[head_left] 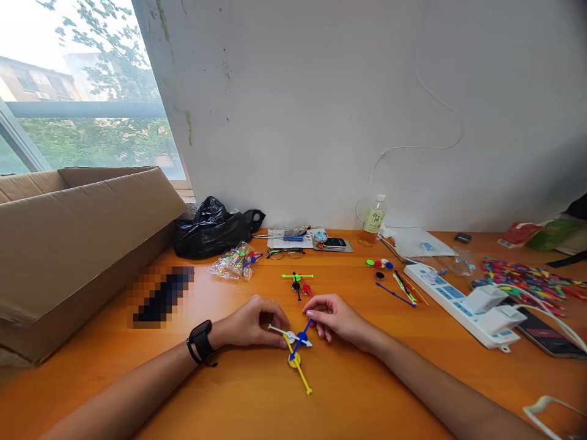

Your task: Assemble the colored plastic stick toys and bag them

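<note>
Head | left hand (257, 324) seemingly gripped white spinner (290, 337), right hand (334, 318) pinched blue arrow (307, 328), yellow spinner (295, 362) at six o'clock | spinner trio (296, 286) looked assembled at twelve; loose pointers (395, 294), discs (378, 264) at two apparently remained

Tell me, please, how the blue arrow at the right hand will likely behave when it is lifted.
The blue arrow is probably stiff, since it looks quite straight. It seems light, being so thin. It might catch on the white arrow, as the two cross in this view.
</note>
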A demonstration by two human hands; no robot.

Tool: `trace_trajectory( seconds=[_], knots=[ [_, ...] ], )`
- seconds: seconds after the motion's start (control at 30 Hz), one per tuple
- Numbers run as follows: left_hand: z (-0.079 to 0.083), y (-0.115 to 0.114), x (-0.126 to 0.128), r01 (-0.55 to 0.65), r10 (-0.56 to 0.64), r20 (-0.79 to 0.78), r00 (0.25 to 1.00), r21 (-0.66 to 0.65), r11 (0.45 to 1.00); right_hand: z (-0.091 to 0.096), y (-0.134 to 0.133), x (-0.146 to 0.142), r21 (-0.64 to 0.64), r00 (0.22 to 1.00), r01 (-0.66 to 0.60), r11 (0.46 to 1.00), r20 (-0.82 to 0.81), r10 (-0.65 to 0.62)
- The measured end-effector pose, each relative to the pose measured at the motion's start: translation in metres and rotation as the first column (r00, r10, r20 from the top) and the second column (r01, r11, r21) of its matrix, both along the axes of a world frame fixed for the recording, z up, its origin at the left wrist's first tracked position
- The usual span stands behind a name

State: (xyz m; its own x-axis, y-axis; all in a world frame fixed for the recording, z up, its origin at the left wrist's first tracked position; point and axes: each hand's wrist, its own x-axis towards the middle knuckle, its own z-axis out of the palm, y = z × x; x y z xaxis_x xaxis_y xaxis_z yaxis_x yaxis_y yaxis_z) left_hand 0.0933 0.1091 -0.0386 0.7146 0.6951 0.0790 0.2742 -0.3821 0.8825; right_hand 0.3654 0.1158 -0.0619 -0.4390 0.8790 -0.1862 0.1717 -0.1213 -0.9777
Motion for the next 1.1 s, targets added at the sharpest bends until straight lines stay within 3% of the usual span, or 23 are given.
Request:
trace_trajectory(
  seconds=[0.23,0.6,0.9,1.1],
  knots=[
    [-0.001,-0.001,0.001,-0.072,0.072,-0.020,0.997,0.020,0.997,-0.003,0.001,0.004,0.009,1.000,-0.026,1.000,0.012,0.026],
    [0.007,-0.006,0.004,-0.032,0.033,-0.032,0.999,0.034,0.999,-0.001,0.000,0.006,0.004,0.999,-0.031,1.000,0.011,0.031],
    [0.002,-0.002,0.001,-0.054,0.055,-0.041,0.998,0.014,0.998,0.003,-0.002,0.005,-0.001,1.000,-0.016,1.000,0.007,0.016],
    [0.010,-0.004,0.002,-0.013,0.015,-0.058,0.998,0.043,0.999,0.005,0.000,0.006,0.025,1.000,0.003,1.000,0.016,-0.004]
  ],
)
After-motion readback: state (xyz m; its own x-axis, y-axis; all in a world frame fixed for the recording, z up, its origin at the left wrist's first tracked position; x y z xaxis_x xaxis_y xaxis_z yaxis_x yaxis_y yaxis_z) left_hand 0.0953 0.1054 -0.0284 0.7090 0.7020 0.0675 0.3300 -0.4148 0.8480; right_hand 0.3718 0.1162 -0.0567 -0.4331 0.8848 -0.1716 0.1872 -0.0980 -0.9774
